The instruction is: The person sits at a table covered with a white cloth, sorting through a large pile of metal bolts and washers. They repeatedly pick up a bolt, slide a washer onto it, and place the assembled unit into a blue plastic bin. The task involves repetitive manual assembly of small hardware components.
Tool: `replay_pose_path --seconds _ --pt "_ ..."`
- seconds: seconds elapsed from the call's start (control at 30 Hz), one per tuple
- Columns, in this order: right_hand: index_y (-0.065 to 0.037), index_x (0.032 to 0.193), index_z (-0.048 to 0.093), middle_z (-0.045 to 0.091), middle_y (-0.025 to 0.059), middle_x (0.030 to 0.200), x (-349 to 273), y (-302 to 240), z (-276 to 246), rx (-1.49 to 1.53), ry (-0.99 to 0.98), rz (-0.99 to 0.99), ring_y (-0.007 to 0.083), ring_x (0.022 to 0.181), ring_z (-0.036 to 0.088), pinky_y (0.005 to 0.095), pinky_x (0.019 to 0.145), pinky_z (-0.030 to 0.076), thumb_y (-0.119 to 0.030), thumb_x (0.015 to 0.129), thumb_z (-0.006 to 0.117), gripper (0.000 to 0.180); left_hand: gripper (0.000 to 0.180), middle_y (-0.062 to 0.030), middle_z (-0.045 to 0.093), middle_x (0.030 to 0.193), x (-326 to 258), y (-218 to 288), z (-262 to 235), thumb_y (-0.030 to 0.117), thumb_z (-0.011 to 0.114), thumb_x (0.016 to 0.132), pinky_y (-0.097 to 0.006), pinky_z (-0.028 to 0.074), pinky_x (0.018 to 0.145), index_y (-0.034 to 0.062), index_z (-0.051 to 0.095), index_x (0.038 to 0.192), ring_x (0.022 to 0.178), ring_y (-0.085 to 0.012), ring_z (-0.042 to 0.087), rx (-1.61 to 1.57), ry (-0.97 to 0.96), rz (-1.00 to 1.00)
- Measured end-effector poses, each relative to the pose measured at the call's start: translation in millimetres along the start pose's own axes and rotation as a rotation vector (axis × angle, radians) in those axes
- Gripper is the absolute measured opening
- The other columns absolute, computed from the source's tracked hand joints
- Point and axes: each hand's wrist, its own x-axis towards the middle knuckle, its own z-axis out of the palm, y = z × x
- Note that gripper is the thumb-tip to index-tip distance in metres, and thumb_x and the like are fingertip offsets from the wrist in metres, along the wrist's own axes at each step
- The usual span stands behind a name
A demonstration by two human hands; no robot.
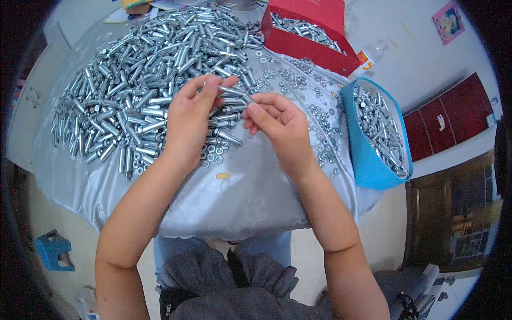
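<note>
Between my two hands is a shiny metal sleeve anchor bolt (233, 93), slanting down to the right over the near edge of a big pile. The thumb and fingers of my left hand (188, 117) pinch its left end. My right hand (285, 121) grips the other end between thumb and fingertips, its remaining fingers curled. Which small parts sit on that end is hidden by the fingers. Many similar anchor bolts (154, 64) are heaped on the table, left of and behind my hands. Loose hex nuts (212, 154) lie just below my left hand.
A silvery cloth covers the table (240, 202). Washers and nuts (325, 133) are scattered right of my right hand. A blue fabric bin (373, 165) full of bolts stands at the right edge. Behind it are a red box (304, 48) of bolts and a clear bottle (368, 56).
</note>
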Motion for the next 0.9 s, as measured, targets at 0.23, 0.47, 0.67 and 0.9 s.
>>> replay_pose_path --seconds 0.23,0.47,0.67,0.9 --pt "0.003 0.091 0.055 0.059 0.0044 0.078 0 -1 -4 -0.238 0.064 -0.204 0.0063 0.070 0.055 0.0182 0.060 0.044 -0.006 0.079 0.059 0.015 0.036 -0.0099 0.057 0.107 -6 -3 1 0.029 0.044 0.089 -0.025 0.038 0.085 0.0005 0.053 0.109 0.097 -0.0138 0.052 0.232 -0.075 0.108" --pt "0.005 0.094 0.056 0.061 0.0085 0.083 0 0 -3 -0.173 -0.028 -0.170 0.0107 0.077 0.057 0.0216 0.067 0.047 -0.003 0.079 0.058 0.017 0.039 -0.0107 0.056 0.108 -15 -13 1 0.024 0.044 0.090 -0.022 0.040 0.083 -0.0044 0.047 0.116 0.094 -0.0107 0.052 0.227 -0.250 0.056" --pt "0.006 0.095 0.056 0.060 0.0101 0.085 -2 -8 -7 -0.137 -0.133 -0.174 0.0122 0.077 0.058 0.0231 0.066 0.048 -0.004 0.078 0.059 0.019 0.027 -0.0102 0.060 0.093 -16 -1 5 0.010 0.051 0.085 -0.022 0.048 0.069 -0.0041 0.052 0.108 0.080 -0.0111 0.058 0.258 -0.232 0.040" --pt "0.003 0.084 0.058 0.060 0.0065 0.072 0 -14 -16 -0.192 -0.043 -0.125 0.0104 0.063 0.057 0.0211 0.058 0.047 -0.006 0.077 0.061 0.012 0.017 -0.0038 0.057 0.074 -13 -4 5 0.016 0.051 0.086 -0.019 0.043 0.054 -0.0003 0.053 0.091 0.063 -0.0072 0.053 0.232 -0.197 0.029"
